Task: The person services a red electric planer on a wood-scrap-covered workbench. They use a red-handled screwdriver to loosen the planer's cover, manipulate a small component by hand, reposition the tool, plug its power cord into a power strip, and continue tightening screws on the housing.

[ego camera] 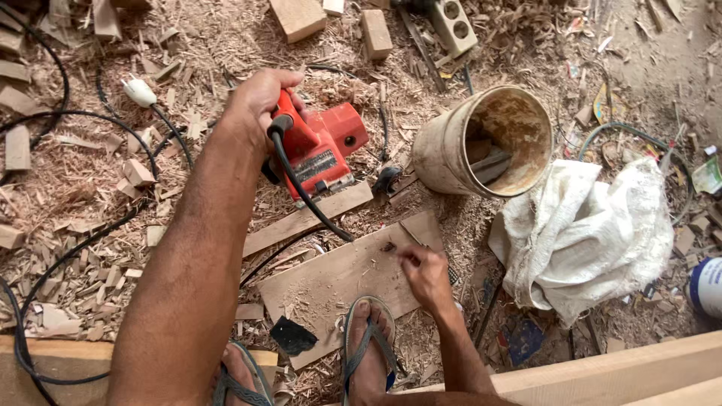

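My left hand (256,101) grips the handle of a red electric planer (320,150), which rests tilted on a narrow wooden strip (308,218) on the floor; its black cord (301,188) trails toward me. My right hand (425,274) reaches down to a flat wooden board (331,282), fingertips pinched near a small dark object (388,246) on its surface. Whether the fingers hold anything is hard to tell. My feet in sandals (368,338) stand at the board's near edge.
Wood shavings and offcuts cover the floor. A dirty plastic bucket (485,143) lies tilted at the right, beside a white sack (587,233). A power strip (453,26) lies at the top, black cables (68,120) at the left. Timber beams (617,372) run along the bottom.
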